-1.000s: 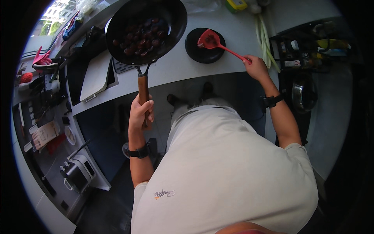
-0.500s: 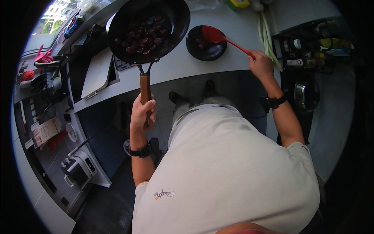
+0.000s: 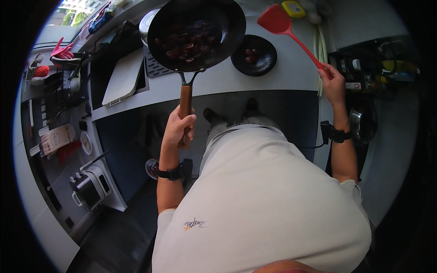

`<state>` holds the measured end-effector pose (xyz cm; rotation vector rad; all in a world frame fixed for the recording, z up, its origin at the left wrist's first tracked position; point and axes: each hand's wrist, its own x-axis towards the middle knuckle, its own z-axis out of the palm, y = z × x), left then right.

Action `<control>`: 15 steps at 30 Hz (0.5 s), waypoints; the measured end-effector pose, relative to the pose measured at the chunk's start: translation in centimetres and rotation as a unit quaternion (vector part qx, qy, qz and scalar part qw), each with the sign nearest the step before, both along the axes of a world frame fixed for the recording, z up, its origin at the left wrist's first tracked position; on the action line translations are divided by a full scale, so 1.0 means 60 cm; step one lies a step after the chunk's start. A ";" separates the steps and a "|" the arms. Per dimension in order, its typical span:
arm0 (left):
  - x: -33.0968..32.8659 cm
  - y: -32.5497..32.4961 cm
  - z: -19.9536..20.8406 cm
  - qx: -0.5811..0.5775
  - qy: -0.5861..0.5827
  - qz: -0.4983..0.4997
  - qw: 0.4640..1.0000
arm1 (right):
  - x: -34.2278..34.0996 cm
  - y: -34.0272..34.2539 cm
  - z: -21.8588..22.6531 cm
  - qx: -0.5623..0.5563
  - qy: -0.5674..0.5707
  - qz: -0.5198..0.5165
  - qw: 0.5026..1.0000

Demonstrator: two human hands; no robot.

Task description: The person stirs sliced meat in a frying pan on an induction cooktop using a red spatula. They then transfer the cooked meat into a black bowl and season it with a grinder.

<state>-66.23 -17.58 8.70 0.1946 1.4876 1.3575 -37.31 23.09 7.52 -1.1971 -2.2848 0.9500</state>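
Observation:
My left hand (image 3: 179, 126) is closed round the wooden handle of a black frying pan (image 3: 227, 28), held up above the counter. Many dark red, glossy pieces (image 3: 191, 45), perhaps sausage slices or fruit, lie in the pan. To its right a round black plate (image 3: 264, 63) rests on the counter with a few of the same pieces (image 3: 251, 55) near its middle. In my right hand (image 3: 334, 84) is the handle of a red spatula (image 3: 276, 20). Its broad blade is raised beyond the plate's far right edge, apart from both plate and pan.
Left of the pan are a white cutting board (image 3: 124, 78) and a dark slotted mat (image 3: 157, 68). Long green onions (image 3: 320, 59) lie on the counter at right, beside a rack of bottles (image 3: 364, 82). A yellow container (image 3: 293, 9) stands at the back.
The spatula's blade has lifted off the plate and moved away to the far right, leaving a few pieces there. My left hand still holds the pan; the whole view has shifted slightly.

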 end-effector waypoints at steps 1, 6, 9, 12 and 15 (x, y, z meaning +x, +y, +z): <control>0.000 0.002 -0.002 0.004 -0.005 -0.003 1.000 | -0.007 0.007 0.022 0.029 0.035 0.026 0.999; 0.001 0.010 -0.005 0.002 -0.011 -0.024 1.000 | -0.080 0.045 0.183 -0.005 -0.085 0.156 0.984; 0.006 0.016 -0.003 0.006 -0.027 -0.031 0.999 | -0.158 0.036 0.230 0.052 -0.179 0.233 0.955; 0.016 0.020 -0.002 -0.008 -0.027 -0.035 0.999 | -0.222 0.028 0.257 0.137 -0.300 0.257 0.908; 0.026 0.025 -0.003 -0.005 -0.034 -0.042 0.999 | -0.262 0.013 0.261 0.221 -0.331 0.274 0.876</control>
